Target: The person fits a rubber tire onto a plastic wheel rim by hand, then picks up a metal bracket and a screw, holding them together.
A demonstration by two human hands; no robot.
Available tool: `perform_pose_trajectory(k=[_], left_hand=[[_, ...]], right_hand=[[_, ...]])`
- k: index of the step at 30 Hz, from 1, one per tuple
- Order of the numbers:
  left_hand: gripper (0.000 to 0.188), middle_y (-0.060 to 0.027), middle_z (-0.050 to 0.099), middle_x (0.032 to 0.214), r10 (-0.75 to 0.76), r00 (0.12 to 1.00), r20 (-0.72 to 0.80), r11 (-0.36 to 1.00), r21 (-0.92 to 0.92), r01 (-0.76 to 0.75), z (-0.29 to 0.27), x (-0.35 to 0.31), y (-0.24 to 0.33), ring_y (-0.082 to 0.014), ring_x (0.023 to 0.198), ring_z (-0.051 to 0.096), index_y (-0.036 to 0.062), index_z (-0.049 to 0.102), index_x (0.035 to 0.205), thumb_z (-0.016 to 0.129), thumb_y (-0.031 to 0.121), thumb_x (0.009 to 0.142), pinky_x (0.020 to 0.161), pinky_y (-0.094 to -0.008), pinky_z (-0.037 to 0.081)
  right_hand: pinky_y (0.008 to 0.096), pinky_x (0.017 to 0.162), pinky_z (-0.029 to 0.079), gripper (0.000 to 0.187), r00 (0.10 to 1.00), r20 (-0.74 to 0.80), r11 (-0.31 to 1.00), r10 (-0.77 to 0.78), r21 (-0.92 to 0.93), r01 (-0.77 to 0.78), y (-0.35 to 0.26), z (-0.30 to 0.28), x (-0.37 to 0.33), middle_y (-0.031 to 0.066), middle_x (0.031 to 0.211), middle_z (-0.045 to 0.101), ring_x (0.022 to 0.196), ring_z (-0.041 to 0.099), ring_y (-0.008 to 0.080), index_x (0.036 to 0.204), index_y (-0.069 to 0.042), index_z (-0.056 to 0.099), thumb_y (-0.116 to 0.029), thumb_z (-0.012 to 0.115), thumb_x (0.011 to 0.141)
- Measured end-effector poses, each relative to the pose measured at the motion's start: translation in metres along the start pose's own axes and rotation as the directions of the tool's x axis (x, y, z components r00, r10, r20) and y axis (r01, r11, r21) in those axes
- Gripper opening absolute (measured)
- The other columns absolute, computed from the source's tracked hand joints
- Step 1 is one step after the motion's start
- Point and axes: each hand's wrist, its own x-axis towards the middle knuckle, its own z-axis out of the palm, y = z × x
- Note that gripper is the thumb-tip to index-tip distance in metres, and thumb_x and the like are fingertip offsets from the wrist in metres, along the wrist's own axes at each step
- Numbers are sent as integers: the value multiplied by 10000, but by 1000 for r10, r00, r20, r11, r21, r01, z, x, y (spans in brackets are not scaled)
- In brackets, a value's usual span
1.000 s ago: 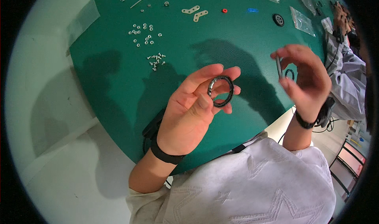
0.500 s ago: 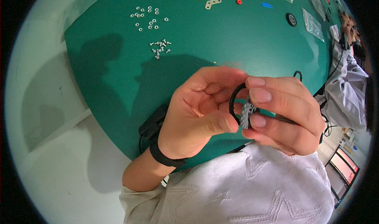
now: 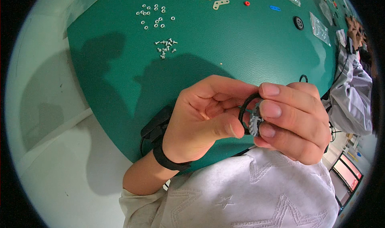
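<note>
A black rubber ring, which looks like a small tyre, is pinched between the thumb and fingers of my left hand. Right beside it, my right hand grips a grey toothed wheel with its fingertips. The ring stands on edge and seems to touch or overlap the wheel's rim; whether it is seated around it I cannot tell. My right fingers cover much of the wheel. Both hands are raised above the near edge of the green table.
Loose nuts and a pile of screws lie at the far left. Farther back are bent perforated strips, a red ring, a blue strip, a black-tyred wheel and plastic bags. Another person's hand shows at far right.
Both hands have shifted slightly right and down in the picture, with the ring and wheel between them. The wheel has turned a little, showing more of its toothed rim.
</note>
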Motion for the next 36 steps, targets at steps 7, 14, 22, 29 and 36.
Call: perform_pose_trajectory(k=[7,14,22,29,36], left_hand=[[518,-153,662,1170,1,1000,-10,1000,8,-1,0,-1,1,-209,1079,651,-44,558,1230,812,124,812,955,-356,535],[511,-159,659,1175,5,1000,-21,1000,22,-4,3,-2,1,-207,1076,650,-45,552,1249,797,116,830,949,-354,540],[494,-168,660,1178,2,1000,23,1000,30,-3,0,-2,1,-207,1076,652,-48,554,1248,786,96,836,941,-347,549],[492,-172,660,1178,-8,998,-60,999,-35,6,9,-1,2,-212,1080,651,-48,557,1235,794,81,825,950,-357,544],[465,-178,658,1173,5,998,-62,999,-52,-8,11,-1,1,-215,1076,652,-49,557,1226,782,58,834,930,-352,556]], right_hand=[[334,544,496,231,999,-27,998,-46,-47,44,1,3,-1,183,980,668,888,718,362,937,-1,617,-175,747,857],[326,518,479,234,999,13,998,-49,-44,50,-2,0,1,174,937,660,892,717,373,941,5,628,-166,758,848],[321,509,490,226,995,-41,994,-89,-70,86,-2,8,-3,175,936,644,882,714,373,917,3,602,-163,744,859],[338,535,520,227,997,-75,997,-36,-71,31,-6,9,-1,178,948,641,873,707,367,915,-2,598,-165,744,854],[350,546,534,226,998,-39,998,-45,-41,44,-4,6,-2,190,972,654,902,702,380,924,11,605,-139,751,840]])
